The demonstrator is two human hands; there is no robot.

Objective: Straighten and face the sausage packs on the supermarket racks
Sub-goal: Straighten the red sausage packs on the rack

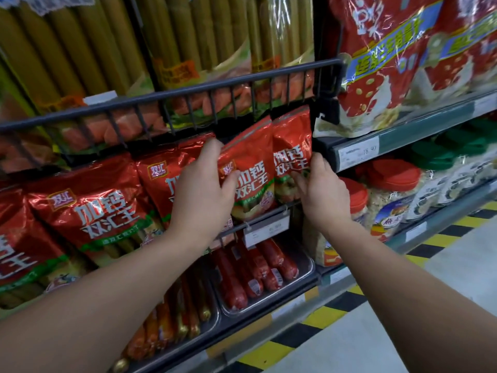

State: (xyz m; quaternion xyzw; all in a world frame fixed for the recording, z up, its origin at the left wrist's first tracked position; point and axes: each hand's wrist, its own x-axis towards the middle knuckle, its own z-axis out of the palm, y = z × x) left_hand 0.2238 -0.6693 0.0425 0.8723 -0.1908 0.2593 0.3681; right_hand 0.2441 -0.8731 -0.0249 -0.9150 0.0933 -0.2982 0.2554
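Head view: the left hand (pixel 204 189) pinches the leaning red sausage pack (pixel 248 168) directly above the price tag (pixel 266 228), thumb on its front. The right hand (pixel 321 191) grips the end pack (pixel 291 146), above and right of that tag. Best, I'd say, to square the two together, bases seated above the tag and labels facing out.

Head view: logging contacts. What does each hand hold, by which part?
Left hand pinches the tilted red pack at its left edge; right hand, the rightmost red pack at its right edge.
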